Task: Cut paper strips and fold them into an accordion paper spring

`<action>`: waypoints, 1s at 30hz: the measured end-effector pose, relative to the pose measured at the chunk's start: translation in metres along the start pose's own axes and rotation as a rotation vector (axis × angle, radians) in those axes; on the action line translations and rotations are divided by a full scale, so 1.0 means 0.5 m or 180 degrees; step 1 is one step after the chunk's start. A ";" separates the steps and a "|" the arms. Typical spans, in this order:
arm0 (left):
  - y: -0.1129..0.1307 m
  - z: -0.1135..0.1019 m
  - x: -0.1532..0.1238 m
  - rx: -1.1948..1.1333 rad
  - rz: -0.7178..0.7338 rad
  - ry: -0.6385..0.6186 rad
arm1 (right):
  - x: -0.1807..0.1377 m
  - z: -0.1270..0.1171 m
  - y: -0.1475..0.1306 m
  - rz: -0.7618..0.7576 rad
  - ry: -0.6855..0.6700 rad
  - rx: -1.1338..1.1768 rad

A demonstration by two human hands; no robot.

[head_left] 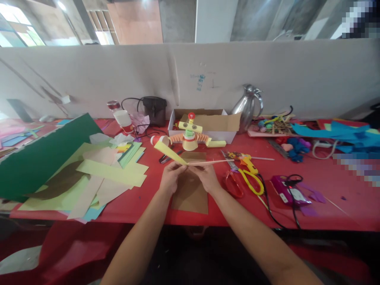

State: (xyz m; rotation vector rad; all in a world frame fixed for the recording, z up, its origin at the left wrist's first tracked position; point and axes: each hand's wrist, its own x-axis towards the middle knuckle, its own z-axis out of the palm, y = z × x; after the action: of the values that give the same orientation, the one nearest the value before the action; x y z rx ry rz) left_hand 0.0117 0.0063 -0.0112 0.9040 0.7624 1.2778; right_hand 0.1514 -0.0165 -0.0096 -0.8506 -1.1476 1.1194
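Above a brown cardboard sheet [191, 198], my left hand [171, 176] and my right hand [207, 176] meet with fingers pinched. Between them are two paper strips whose ends come together at the fingertips. The yellow paper strip [168, 152] slants up to the left from my left hand. A pale pink paper strip [212, 162] runs to the right from my right hand, seen nearly edge-on. Just beyond stands a paper-cup figure [190, 143] with a yellow head, a red ball on top and pleated arms.
Coloured paper sheets [113, 178] and a green board [53, 158] lie left. Right are scissors [251, 182], a yellow glue gun [249, 163] with a cord, and a purple box [286, 192]. Behind stand a white box [204, 136], a metal jug [247, 107] and a dark bag [154, 111].
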 end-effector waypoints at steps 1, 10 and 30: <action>-0.001 0.000 0.000 -0.0014 0.0045 0.0019 | 0.001 0.000 0.000 -0.0050 0.0023 -0.0073; 0.005 0.002 -0.006 0.0250 0.0502 0.0054 | -0.002 -0.007 0.016 -0.0242 0.0401 -0.0215; -0.001 0.002 0.001 0.0264 -0.0175 0.0145 | 0.008 -0.010 0.022 0.0600 0.0233 0.0192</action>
State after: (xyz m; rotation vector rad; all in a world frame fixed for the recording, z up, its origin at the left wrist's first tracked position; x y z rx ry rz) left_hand 0.0128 0.0066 -0.0110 0.9170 0.8759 1.2294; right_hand 0.1540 -0.0096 -0.0198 -0.9596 -0.9837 1.2604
